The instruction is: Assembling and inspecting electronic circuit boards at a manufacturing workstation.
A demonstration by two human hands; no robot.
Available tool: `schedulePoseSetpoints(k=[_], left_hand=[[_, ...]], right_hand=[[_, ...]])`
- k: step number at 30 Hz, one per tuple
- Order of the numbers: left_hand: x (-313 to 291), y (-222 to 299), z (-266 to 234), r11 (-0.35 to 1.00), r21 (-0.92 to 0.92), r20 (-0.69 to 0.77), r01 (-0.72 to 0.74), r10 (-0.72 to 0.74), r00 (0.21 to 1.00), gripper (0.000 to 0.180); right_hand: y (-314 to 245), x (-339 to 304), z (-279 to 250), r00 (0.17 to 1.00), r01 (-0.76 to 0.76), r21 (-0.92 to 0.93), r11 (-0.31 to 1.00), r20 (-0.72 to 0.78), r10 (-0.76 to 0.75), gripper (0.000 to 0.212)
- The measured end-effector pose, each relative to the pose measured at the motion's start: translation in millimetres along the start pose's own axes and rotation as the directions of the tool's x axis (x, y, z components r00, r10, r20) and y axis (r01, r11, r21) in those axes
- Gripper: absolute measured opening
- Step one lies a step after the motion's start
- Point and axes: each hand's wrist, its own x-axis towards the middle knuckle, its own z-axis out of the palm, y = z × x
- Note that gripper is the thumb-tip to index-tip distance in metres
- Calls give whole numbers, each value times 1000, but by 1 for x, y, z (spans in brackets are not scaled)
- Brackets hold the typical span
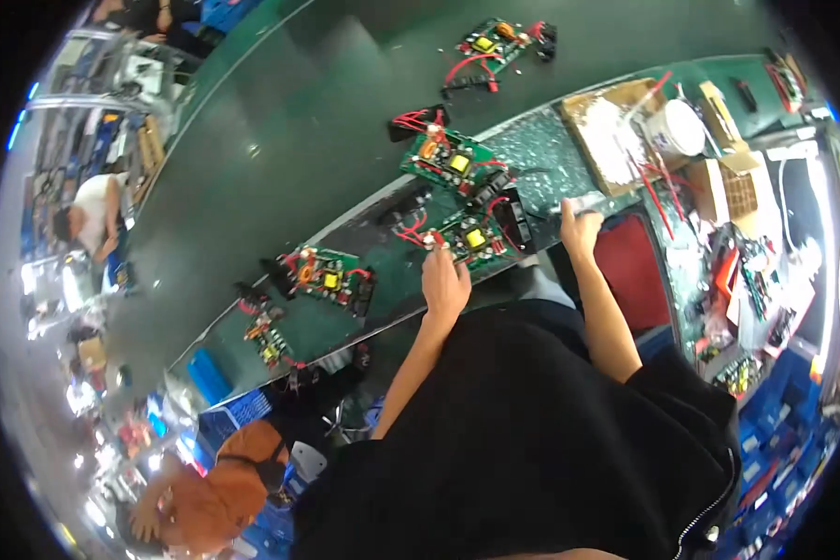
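My left hand [446,283] is at the near edge of a green circuit board [474,238]. Its fingers are closed on the board's edge by the red wires. The board carries a yellow transformer and has a black end panel [511,224] at its right. Farther right, my right hand [581,230] is over the bench edge with its fingers curled. A whitish, shiny thing [590,200] shows by its fingertips; what the hand holds, if anything, is too small to make out. Just beyond the held board lies another circuit board [448,161] with red wires and a yellow transformer.
More boards lie leftward [327,276] and at the far side [499,45]. A cardboard tray [574,117], a white tub [677,128] and a carton [733,191] stand right. A red stool seat [630,271] is below the bench. A person in orange [219,495] is at lower left.
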Motion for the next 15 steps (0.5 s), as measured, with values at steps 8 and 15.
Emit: schedulePoseSetpoints(k=[8,15], left_hand=[[-46,-59,28,391,-505,107,769,-856,505,46],[-39,-43,10,139,-473,381,870,-858,344,45]], right_hand=[[-91,-12,-10,676,336,264,904,601,-427,61],[-134,4,-4,418,-390,55,919,900,123,49]])
